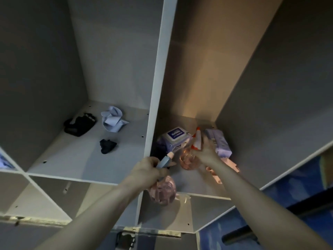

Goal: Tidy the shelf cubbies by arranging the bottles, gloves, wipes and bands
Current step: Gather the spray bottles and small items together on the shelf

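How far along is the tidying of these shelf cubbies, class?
Done: two wipes packs lie in the right cubby. In hand: left hand grips a blue-topped spray bottle; right hand holds an orange-topped one. Left: black bands, crumpled blue glove and dark item lie scattered.

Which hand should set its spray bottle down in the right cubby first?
Right, probably. The right hand already holds its orange-trigger bottle inside the right cubby, between the wipes packs. The left hand grips the blue-trigger bottle out at the shelf's front edge.
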A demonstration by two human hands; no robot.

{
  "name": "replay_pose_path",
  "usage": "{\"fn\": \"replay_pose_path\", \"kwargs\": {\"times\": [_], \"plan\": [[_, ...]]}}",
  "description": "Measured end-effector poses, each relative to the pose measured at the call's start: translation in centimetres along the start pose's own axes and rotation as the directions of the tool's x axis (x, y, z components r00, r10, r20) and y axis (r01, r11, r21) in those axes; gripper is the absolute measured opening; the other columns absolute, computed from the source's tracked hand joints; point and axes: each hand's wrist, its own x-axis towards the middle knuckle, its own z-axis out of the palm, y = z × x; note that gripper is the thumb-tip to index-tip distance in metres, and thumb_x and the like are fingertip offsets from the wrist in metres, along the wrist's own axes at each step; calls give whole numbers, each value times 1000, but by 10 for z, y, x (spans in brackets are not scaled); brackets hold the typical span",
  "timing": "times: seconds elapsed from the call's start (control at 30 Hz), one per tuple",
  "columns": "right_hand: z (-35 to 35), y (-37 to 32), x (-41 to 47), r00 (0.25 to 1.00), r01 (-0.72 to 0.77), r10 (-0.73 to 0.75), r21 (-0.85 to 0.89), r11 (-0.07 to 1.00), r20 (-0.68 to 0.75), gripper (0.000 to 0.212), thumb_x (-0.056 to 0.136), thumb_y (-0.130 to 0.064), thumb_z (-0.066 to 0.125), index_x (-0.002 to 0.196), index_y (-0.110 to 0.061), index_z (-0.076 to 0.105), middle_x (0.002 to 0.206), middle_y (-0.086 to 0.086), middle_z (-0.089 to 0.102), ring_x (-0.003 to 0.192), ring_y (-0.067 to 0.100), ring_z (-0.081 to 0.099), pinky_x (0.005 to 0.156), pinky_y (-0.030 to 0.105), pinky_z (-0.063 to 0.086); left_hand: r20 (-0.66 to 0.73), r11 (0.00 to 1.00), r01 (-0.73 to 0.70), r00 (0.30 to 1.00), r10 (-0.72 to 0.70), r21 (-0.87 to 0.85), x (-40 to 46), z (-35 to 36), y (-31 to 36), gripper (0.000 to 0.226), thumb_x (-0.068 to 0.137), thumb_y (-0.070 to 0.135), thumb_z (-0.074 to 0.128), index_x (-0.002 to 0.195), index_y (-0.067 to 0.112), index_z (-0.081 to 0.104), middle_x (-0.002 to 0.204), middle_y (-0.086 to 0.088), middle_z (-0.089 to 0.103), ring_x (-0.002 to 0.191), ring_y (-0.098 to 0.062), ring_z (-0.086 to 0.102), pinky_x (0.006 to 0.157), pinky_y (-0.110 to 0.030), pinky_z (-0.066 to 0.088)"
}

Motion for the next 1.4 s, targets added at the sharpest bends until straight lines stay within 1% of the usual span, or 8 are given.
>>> {"fn": "replay_pose_path", "kwargs": {"times": [0.07, 0.23, 0.43, 0.53, 0.67, 0.87, 1.03, 1.4], "plan": [[1, 3, 19, 994, -98, 93, 114, 989, 50, 86, 78, -30, 71, 148, -25, 23, 150, 9, 36, 134, 29, 39, 111, 43, 35, -10, 999, 12, 1000, -13, -41, 3, 11, 7, 4, 84, 16, 65, 87, 16, 62, 70, -6, 61, 56, -19, 56, 53, -26, 44], [1, -18, 40, 969, -247, 237, 217, 945, 68, 47, 94, -14, 54, 139, -4, 42, 124, 17, 56, 114, 32, 55, 78, 24, 43, 32, 983, 54, 998, -49, -174, 8, 21, 24, 6, 86, 16, 65, 88, 16, 60, 75, -5, 63, 64, -20, 61, 66, -35, 51], [1, -22, 22, 915, -402, 390, 204, 892, 100, 37, 99, -25, 48, 125, 0, 52, 117, 18, 56, 115, 33, 54, 96, 38, 40, 22, 967, 91, 996, -88, -237, 8, 25, 37, 10, 86, 20, 66, 84, 18, 57, 79, -2, 61, 70, -14, 59, 61, -25, 48], [-13, -29, -1, 928, -373, 351, 349, 860, 127, 35, 97, -23, 53, 125, -3, 53, 117, 17, 58, 107, 33, 57, 93, 40, 46, 5, 959, 108, 994, -111, -261, 9, 27, 37, 10, 86, 19, 66, 82, 17, 58, 80, -2, 60, 72, -14, 58, 58, -24, 46], [-34, -26, -40, 938, -341, 325, 512, 789, 124, 35, 88, -29, 64, 119, -13, 58, 97, 8, 67, 87, 24, 66, 64, 33, 53, -3, 958, 78, 997, -82, -276, 4, 25, 27, 10, 86, 20, 67, 89, 13, 61, 84, -6, 63, 74, -18, 62, 60, -28, 51], [-69, -70, -117, 945, -305, 101, 727, 615, 311, 32, 71, -13, 72, 99, 2, 69, 77, 12, 70, 68, 21, 68, 68, 37, 52, -6, 911, 17, 1000, -21, -412, -27, -3, 16, 26, 83, 16, 72, 94, -4, 61, 69, -12, 64, 54, -22, 62, 52, -32, 55], [-63, -125, -160, 898, -281, -36, 632, 722, 439, 37, 64, -26, 72, 94, -4, 75, 87, 14, 72, 75, 19, 64, 61, 22, 49, -98, 897, -59, 995, 18, -438, -78, -43, 3, 26, 77, 28, 77, 75, 6, 63, 67, -12, 64, 52, -21, 56, 46, -26, 46], [52, -260, -202, 791, -223, -213, 595, 772, 573, 42, 68, -28, 71, 100, -1, 71, 84, 15, 72, 68, 18, 67, 58, 22, 48, -389, 848, -147, 918, -75, -509, -168, -170, -67, 39, 66, 38, 81, 75, 3, 65, 61, -10, 64, 56, -25, 52, 44, -23, 37]]}}
